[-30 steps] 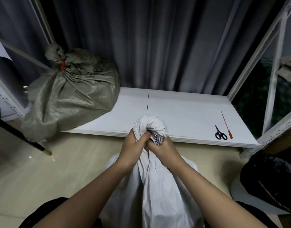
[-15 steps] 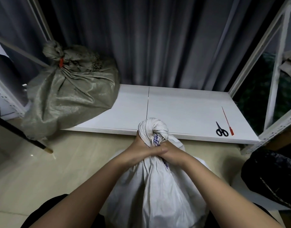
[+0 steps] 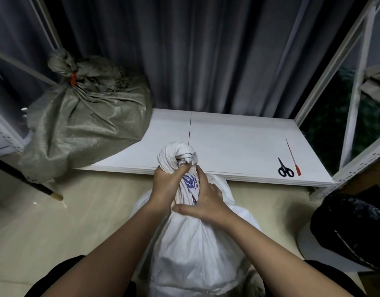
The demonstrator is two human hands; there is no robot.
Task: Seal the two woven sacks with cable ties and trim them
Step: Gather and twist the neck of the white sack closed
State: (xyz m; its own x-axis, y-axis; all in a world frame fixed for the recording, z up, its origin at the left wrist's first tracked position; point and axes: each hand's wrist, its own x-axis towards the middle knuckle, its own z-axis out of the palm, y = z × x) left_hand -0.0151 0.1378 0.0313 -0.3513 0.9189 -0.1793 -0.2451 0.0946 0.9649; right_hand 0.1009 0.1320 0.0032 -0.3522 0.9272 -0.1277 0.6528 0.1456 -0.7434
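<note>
A white woven sack point(image 3: 191, 249) stands on the floor in front of me, its mouth twisted into a bunch. My left hand point(image 3: 166, 185) grips the twisted neck just under the bunch. My right hand point(image 3: 204, 202) wraps around the neck lower down, thumb across the front. A grey woven sack point(image 3: 84, 129) leans at the back left, tied with a red cable tie point(image 3: 73, 79). Black scissors point(image 3: 285, 169) and a loose red cable tie point(image 3: 293, 157) lie on the white board point(image 3: 238, 144) at the right.
Grey curtains hang behind the board. White metal shelf frames point(image 3: 354, 103) stand at the right and far left. A dark bag point(image 3: 352, 228) sits on the floor at the right. A dark stick point(image 3: 24, 180) slants across the floor at the left.
My right hand has slid down the neck of the white sack and opened wider around it. My left hand keeps its grip under the bunch.
</note>
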